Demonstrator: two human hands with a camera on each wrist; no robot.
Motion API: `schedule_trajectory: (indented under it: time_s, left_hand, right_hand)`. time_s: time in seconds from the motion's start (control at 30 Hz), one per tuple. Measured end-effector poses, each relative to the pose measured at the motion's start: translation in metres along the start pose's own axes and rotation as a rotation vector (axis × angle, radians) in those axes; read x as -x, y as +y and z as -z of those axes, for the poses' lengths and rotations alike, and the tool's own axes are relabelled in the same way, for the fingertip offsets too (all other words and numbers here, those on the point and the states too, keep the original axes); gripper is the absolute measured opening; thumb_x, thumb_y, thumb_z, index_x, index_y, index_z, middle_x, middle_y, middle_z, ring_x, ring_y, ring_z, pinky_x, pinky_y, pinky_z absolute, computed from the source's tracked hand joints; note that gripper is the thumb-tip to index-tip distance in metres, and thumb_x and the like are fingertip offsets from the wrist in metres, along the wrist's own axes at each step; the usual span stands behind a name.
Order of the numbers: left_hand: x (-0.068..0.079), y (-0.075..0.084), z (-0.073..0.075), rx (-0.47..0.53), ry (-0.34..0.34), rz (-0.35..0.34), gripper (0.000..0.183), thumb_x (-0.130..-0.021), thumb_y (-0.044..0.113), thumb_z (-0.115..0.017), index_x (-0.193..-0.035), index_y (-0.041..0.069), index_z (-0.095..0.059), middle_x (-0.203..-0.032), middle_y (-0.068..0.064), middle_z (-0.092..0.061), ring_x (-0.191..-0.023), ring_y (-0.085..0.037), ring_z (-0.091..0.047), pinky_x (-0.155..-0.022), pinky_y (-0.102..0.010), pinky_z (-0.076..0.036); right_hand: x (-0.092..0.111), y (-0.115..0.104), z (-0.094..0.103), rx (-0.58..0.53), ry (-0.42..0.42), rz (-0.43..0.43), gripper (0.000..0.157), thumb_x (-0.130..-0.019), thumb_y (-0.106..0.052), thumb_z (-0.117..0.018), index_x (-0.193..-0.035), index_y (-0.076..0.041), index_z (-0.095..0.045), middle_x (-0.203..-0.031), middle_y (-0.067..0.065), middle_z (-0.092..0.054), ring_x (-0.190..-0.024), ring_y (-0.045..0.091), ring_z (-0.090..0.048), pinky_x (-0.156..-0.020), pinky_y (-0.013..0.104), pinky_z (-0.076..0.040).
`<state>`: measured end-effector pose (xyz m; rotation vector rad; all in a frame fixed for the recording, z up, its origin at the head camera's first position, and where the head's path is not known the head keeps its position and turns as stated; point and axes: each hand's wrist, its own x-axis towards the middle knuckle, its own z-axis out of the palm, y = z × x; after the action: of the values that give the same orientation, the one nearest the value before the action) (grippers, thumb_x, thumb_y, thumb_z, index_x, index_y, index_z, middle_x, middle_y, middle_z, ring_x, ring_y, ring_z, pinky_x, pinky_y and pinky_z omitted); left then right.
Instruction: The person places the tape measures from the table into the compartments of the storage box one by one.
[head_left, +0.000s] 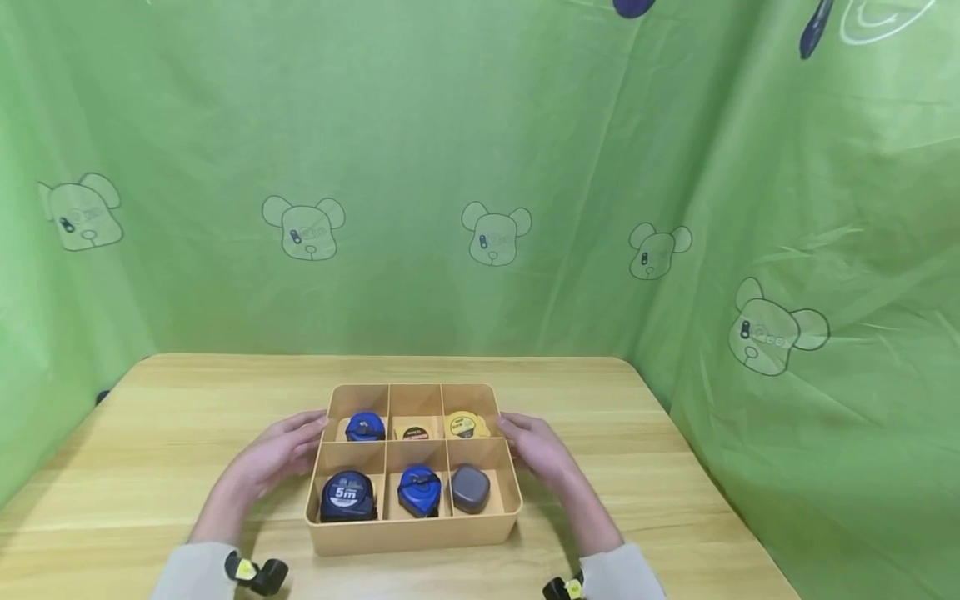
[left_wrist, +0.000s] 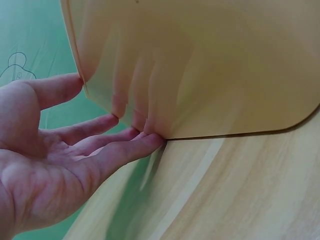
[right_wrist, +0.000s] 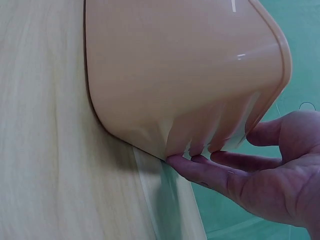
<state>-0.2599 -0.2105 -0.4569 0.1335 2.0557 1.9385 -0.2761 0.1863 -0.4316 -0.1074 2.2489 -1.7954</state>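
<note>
A tan organizer box [head_left: 412,531] with several compartments stands on the wooden table between both hands. My left hand [head_left: 277,454] touches its left side, thumb at the rim and fairly straight fingertips against the lower wall. On the opposite side, my right hand [head_left: 542,450] touches the wall in the same way. The front row holds a dark tape measure [head_left: 347,497] marked 5m, a blue tape measure [head_left: 420,490] and a dark grey rounded case [head_left: 471,489]. Behind are another blue tape measure [head_left: 365,427], a partly hidden yellow tape measure [head_left: 413,432] and a second yellow one [head_left: 466,425].
The wooden table [head_left: 187,408] extends around the box. A green curtain [head_left: 405,300] with bear-face outlines hangs behind the table and along its sides. Each wrist wears a small black camera, one being the left camera [head_left: 268,577].
</note>
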Motion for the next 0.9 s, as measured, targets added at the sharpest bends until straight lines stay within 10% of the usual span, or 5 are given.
schedule_trajectory:
  time_s: [0.9]
  left_hand:
    - [0.0025, 0.0084, -0.0023, -0.021, -0.001, 0.025, 0.070, -0.109, 0.032, -0.045, -0.158, -0.008, -0.015, -0.159, -0.032, -0.029, -0.147, -0.049, -0.031, -0.120, -0.060, -0.031]
  right_hand:
    - [0.0004, 0.0061, 0.0003, 0.022, 0.025, 0.016, 0.054, -0.106, -0.028, -0.051, -0.146, 0.008, -0.046, -0.142, 0.029, -0.056, -0.125, 0.044, -0.061, -0.103, 0.052, -0.055]
